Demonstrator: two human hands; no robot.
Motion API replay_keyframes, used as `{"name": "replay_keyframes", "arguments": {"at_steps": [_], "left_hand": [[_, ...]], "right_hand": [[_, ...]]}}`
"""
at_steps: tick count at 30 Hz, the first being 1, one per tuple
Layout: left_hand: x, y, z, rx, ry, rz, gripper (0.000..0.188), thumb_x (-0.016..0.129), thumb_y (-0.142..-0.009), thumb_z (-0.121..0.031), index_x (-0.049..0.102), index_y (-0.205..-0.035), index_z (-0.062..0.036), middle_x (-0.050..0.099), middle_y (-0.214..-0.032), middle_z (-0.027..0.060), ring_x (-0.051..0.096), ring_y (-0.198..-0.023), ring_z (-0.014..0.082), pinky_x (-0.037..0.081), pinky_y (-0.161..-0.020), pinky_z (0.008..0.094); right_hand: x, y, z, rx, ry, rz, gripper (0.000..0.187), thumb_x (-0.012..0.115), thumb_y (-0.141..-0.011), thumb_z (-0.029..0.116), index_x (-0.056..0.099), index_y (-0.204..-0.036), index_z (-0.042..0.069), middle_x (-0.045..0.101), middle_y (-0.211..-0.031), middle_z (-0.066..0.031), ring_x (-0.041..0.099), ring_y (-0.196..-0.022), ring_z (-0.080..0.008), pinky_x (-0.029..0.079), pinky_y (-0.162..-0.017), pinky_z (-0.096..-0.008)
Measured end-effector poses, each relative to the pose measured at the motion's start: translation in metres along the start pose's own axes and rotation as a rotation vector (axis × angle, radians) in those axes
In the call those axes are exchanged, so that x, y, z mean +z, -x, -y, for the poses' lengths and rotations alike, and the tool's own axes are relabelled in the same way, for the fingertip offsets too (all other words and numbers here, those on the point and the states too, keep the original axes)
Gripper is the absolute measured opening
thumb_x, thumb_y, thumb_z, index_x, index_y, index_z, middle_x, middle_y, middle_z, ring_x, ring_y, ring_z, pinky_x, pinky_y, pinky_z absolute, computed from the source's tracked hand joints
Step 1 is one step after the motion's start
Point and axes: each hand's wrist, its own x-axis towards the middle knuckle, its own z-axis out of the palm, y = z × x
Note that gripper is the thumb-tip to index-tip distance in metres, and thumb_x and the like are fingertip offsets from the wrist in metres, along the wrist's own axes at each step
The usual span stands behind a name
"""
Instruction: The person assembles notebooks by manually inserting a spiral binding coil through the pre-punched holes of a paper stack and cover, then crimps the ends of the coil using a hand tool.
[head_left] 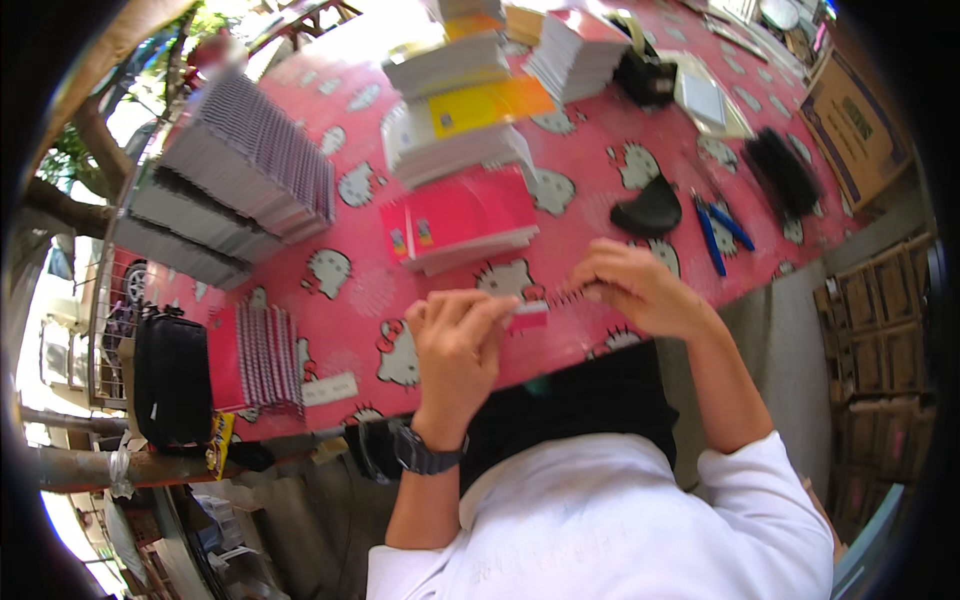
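Near the table's front edge, my left hand (455, 340) pinches one end of a small pink-and-white notebook (530, 316), seen nearly edge-on. A short dark spiral binding coil (568, 297) runs from its right end to the curled fingers of my right hand (645, 288), which are closed on it. How far the coil sits in the notebook's holes I cannot make out. Just beyond my hands lies a stack of pink-covered booklets (460, 215). Right of that stack are a black rounded object (648, 208) and blue-handled pliers (722, 232).
Tall stacks of spiral-bound notebooks (250, 160) stand at the left, with pink spiral notebooks (255, 360) and a black bag (172, 380) nearer. Paper stacks (445, 140) and a black tape dispenser (645, 75) are farther back. A black bundle (780, 172) and cardboard box (857, 130) are right.
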Motion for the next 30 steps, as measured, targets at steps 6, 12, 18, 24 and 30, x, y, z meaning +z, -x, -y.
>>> {"name": "replay_keyframes", "arguments": {"at_steps": [6,12,18,24,30], "left_hand": [[-0.003,-0.004,-0.008,0.031,-0.003,-0.043,0.016,0.076,-0.075,-0.021,0.071,-0.089,-0.0161,0.063,-0.083,0.0000,0.055,-0.082,0.0198,0.034,-0.081,0.0357],[0.001,0.000,-0.007,0.027,-0.021,-0.067,0.017,0.077,-0.074,-0.025,0.072,-0.088,-0.0167,0.063,-0.081,-0.0025,0.054,-0.080,0.0163,0.033,-0.079,0.0343],[0.005,0.003,-0.009,0.007,-0.029,-0.090,0.016,0.077,-0.074,-0.024,0.072,-0.088,-0.0166,0.063,-0.081,-0.0020,0.055,-0.081,0.0168,0.034,-0.079,0.0346],[0.005,0.005,-0.010,0.008,-0.030,-0.093,0.016,0.076,-0.074,-0.024,0.072,-0.088,-0.0167,0.063,-0.081,-0.0017,0.055,-0.081,0.0168,0.034,-0.079,0.0346],[0.005,0.007,-0.010,-0.006,-0.039,-0.109,0.015,0.076,-0.075,-0.025,0.071,-0.087,-0.0167,0.063,-0.082,-0.0018,0.056,-0.081,0.0168,0.034,-0.080,0.0350]], "right_hand": [[-0.006,-0.001,0.014,-0.096,-0.001,-0.022,0.024,0.059,-0.079,-0.010,0.064,-0.098,0.003,0.059,-0.091,-0.0117,0.058,-0.090,-0.0302,0.047,-0.078,-0.0368],[0.000,0.001,0.002,0.069,-0.033,0.072,0.022,0.059,-0.088,0.003,0.063,-0.110,0.003,0.064,-0.097,-0.0143,0.064,-0.084,-0.0283,0.049,-0.073,-0.0361],[0.019,-0.008,0.029,0.065,0.142,0.088,0.031,0.066,-0.086,0.017,0.061,-0.113,0.003,0.065,-0.098,-0.0144,0.064,-0.085,-0.0299,0.051,-0.075,-0.0359],[0.021,-0.006,0.030,0.069,0.007,-0.050,0.029,0.061,-0.089,0.011,0.058,-0.117,0.002,0.065,-0.097,-0.0160,0.064,-0.085,-0.0323,0.051,-0.076,-0.0377],[0.030,-0.004,0.038,0.106,0.027,-0.059,0.025,0.065,-0.085,0.008,0.062,-0.109,0.002,0.064,-0.089,-0.0146,0.065,-0.079,-0.0292,0.051,-0.069,-0.0352]]}}
